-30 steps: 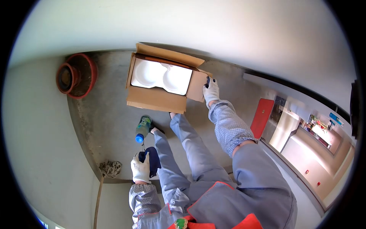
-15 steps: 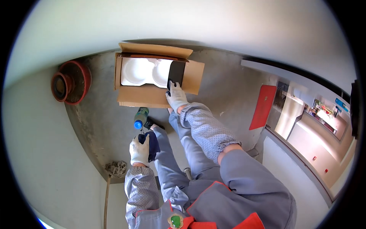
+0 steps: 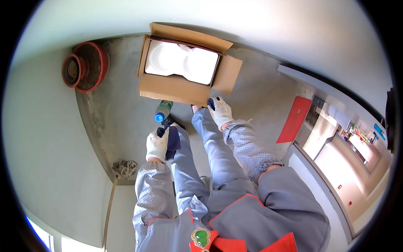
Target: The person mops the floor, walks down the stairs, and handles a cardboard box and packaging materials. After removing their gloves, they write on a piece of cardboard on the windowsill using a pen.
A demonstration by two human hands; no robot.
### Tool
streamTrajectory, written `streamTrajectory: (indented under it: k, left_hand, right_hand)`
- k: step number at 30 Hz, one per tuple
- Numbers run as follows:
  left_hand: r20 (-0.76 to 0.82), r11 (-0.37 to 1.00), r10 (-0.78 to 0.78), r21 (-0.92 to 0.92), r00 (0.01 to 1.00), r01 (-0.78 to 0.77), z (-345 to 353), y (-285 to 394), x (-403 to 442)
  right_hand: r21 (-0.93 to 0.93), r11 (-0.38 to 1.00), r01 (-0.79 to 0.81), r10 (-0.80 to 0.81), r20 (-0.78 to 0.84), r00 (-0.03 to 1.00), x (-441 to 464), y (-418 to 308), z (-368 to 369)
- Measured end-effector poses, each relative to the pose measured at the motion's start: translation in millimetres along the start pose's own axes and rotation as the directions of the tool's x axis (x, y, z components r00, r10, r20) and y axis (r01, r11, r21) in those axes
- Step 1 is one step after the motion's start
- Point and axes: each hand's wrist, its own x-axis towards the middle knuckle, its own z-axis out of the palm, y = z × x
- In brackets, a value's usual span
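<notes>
My left hand (image 3: 158,144), in a white glove with dark fingertips, is closed on a dark navy cloth (image 3: 173,143) that hangs beside my left leg. Just off the near right corner of an open cardboard box (image 3: 174,89) is my right hand (image 3: 220,112), gloved alike. Its fingers are curled near the flap's corner; whether they pinch the flap or something small, I cannot make out. White moulded foam (image 3: 184,61) with two rounded hollows fills the box. A green bottle (image 3: 164,110) with a blue cap lies or leans between the box and my left foot.
Red-brown pots (image 3: 93,67) stand at the left wall. A mop (image 3: 125,169) rests in the corner below them. On the right are a red mat (image 3: 294,119) and a doorway with a raised sill (image 3: 323,185). A wall runs behind the box.
My right hand has come out of the box's right end, down to its near corner. The dark area over the foam's right end is gone. My left hand still holds the cloth; the view has shifted.
</notes>
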Motion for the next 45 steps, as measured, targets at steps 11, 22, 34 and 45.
streamTrajectory:
  k: [11,22,34,45]
  left_hand:
    - [-0.102,0.989,-0.057,-0.145,0.993,0.042,-6,-46,26]
    - [-0.058,0.842,-0.140,-0.533,0.988,0.088,19,-126,86]
    - [-0.098,0.978,-0.116,-0.184,0.988,0.096,29,-138,138]
    - [-0.091,0.985,-0.131,-0.121,0.987,0.119,51,-123,135]
  right_hand:
    - [0.128,0.991,0.047,-0.041,-0.051,0.998,18,-61,2]
    - [0.178,0.983,0.050,-0.006,-0.243,0.970,94,-69,-4]
    - [-0.064,0.990,0.127,-0.133,-0.105,0.986,22,-49,13]
    - [-0.324,0.923,0.207,-0.237,-0.055,0.970,19,-10,17]
